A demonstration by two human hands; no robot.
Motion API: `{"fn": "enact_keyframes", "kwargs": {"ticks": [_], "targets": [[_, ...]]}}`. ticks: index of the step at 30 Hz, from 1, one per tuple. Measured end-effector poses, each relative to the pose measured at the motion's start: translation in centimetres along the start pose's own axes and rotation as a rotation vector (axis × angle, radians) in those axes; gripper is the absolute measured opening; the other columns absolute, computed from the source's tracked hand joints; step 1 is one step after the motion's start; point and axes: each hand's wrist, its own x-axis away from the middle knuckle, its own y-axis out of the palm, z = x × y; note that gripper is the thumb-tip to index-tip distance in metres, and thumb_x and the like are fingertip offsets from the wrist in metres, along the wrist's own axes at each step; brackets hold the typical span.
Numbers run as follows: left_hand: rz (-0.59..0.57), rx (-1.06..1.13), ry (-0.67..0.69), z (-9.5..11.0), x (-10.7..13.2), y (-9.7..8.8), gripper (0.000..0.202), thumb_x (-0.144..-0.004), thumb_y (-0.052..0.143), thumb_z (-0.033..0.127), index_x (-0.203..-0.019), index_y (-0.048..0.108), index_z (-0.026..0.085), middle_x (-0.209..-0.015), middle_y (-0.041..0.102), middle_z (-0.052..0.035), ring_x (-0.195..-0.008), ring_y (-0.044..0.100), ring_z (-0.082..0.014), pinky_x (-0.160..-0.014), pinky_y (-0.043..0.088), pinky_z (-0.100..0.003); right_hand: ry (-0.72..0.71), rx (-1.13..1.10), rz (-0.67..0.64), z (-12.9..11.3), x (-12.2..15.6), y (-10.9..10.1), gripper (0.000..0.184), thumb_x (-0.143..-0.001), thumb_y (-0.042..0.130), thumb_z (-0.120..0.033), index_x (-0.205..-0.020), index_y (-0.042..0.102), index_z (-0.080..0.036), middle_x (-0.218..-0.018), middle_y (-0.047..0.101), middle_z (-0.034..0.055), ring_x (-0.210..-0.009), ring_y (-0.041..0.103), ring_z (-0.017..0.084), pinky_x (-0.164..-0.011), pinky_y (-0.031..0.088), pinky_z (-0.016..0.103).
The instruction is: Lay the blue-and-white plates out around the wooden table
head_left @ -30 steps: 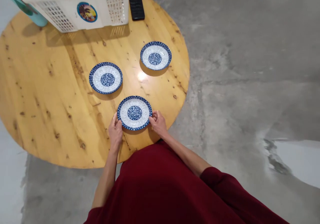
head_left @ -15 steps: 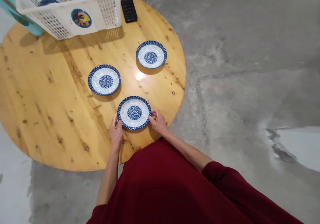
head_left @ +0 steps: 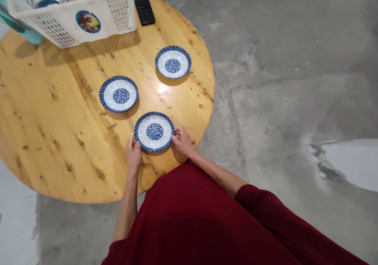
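Both hands, left hand (head_left: 133, 154) and right hand (head_left: 182, 142), have fingers closed on opposite rims of the near plate (head_left: 154, 131), at or just above the near edge of the desk (head_left: 65, 115). Uneven release could tip it; a careless push could knock the left plate (head_left: 121, 95). Since the earlier frame, the view shifts slightly; the grip looks unchanged.

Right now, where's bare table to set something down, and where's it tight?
Widest: left side of the table, bordered by the basket, left plate and near edge. Smaller: the gap between phone and far plate. Crowded: around the near plate, with left hand and right hand on its rim.
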Motion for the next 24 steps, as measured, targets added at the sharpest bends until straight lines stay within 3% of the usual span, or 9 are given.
{"fn": "enact_keyframes", "kwargs": {"ticks": [3,9,16,21,24], "targets": [[0.009,0.004,-0.035,0.2,0.2,0.2,0.051,-0.088,0.064,0.039,-0.135,0.066,0.018,-0.106,0.075,-0.0068,-0.098,0.069,-0.0214,-0.094,0.055,-0.034,-0.007,-0.038,-0.014,0.2,0.1,-0.1,0.021,-0.08,0.056,-0.035,-0.096,0.052,-0.022,-0.087,0.071,0.0027,-0.069,0.067,0.016,-0.067,0.053,0.029],[-0.021,-0.027,0.024,0.7,0.6,0.8,0.031,-0.089,0.058,0.036,-0.11,0.074,0.02,-0.1,0.074,-0.004,-0.093,0.066,-0.022,-0.088,0.053,-0.032,-0.021,-0.069,-0.045,0.9,-0.1,-0.4,0.029,-0.079,0.059,-0.038,-0.102,0.061,-0.02,-0.099,0.076,0.0088,-0.095,0.072,0.023,-0.087,0.057,0.037],[0.011,-0.047,0.043,0.5,0.0,0.6,0.023,-0.089,0.057,0.031,-0.099,0.073,0.02,-0.087,0.069,-0.002,-0.083,0.063,-0.0207,-0.082,0.052,-0.03,-0.022,-0.102,-0.06,0.9,-0.4,0.1,0.031,-0.078,0.062,-0.039,-0.101,0.063,-0.019,-0.1,0.076,0.0106,-0.094,0.073,0.025,-0.085,0.06,0.039],[-0.015,-0.021,0.022,0.2,-0.3,0.6,0.032,-0.09,0.06,0.037,-0.111,0.073,0.018,-0.095,0.072,-0.0043,-0.089,0.065,-0.0205,-0.086,0.053,-0.031,0.027,-0.135,-0.055,0.8,-0.5,-0.5,0.034,-0.08,0.064,-0.043,-0.105,0.063,-0.019,-0.09,0.075,0.007,-0.078,0.072,0.022,-0.069,0.061,0.035],[0.017,0.041,-0.097,-0.5,-0.3,0.1,0.044,-0.091,0.061,0.04,-0.127,0.068,0.016,-0.096,0.073,-0.0055,-0.084,0.067,-0.0176,-0.081,0.055,-0.03,0.048,-0.169,0.089,1.2,-1.0,-3.5,0.035,-0.084,0.065,-0.047,-0.106,0.06,-0.021,-0.083,0.073,0.004,-0.069,0.07,0.018,-0.065,0.06,0.032]]}}
